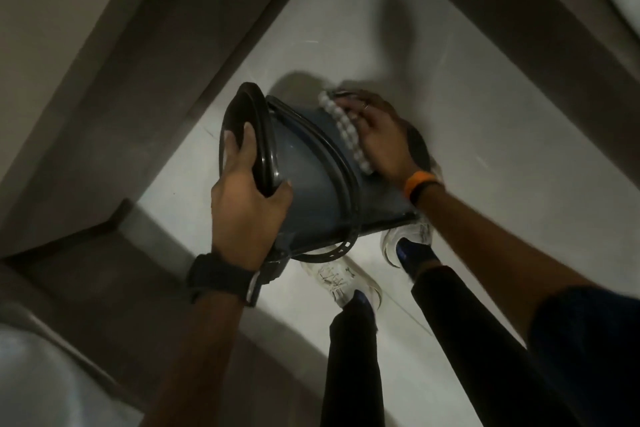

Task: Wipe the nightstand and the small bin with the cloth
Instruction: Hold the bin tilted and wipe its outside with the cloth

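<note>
Two hands | left hand (247, 198) grip clenched on bin (311, 184) rim | right hand (379, 140) grip presses cloth (346, 130) to bin

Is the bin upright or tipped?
Tipped. The bin is held off the floor on its side: left hand grips its rim, right hand presses the cloth against its wall.

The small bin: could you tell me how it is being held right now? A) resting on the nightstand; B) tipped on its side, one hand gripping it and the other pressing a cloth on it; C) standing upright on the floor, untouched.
B: the small bin is tipped over above the floor, the left hand gripping it near its rim while the right hand presses the cloth on its side.
</note>
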The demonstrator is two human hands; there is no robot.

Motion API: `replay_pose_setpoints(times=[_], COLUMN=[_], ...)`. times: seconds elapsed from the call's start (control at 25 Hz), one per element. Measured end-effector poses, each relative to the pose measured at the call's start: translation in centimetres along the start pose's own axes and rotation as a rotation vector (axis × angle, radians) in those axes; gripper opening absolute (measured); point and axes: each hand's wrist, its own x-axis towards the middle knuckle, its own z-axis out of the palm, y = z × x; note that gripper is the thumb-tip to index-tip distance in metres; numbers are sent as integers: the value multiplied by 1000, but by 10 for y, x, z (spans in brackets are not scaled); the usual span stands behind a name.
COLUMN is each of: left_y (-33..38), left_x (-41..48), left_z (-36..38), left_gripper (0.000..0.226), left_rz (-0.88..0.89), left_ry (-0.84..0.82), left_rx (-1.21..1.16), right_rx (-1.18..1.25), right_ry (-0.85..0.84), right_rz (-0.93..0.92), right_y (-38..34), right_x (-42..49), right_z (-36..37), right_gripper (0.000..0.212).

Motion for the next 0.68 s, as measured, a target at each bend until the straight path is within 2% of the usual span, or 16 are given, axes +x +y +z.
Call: replay_pose_setpoints(times=[0.08, 0.2, 0.32, 0.4, 0.56, 0.6, 0.68], left_y=[5, 6, -19, -43, -55, -55, -59], left_x=[9, 14, 23, 40, 43, 40, 42], left_z=[13, 31, 29, 16, 8, 12, 18], left_gripper=[70, 43, 42, 44, 42, 47, 64], left_rz=[18, 89, 52, 23, -2, -4, 38], left_ry=[74, 119, 147, 176, -83, -145, -216], left_rx=[22, 192, 340, 299, 17, -45, 3], right_rx=[-22, -364, -593, -618, -613, -616, -591], right_ry=[13, 1, -91, -118, -137, -151, -167], right_rz=[-237, -412, -477, -510, -496, -480, -412], right_y=[-6, 30, 72, 85, 92, 95, 102], right_x=[-42, -94, -109, -103, -95, -98, -108], right_z=[31, 54, 43, 38, 16, 6, -14], right_gripper=[40, 55, 59, 63, 67, 65, 61])
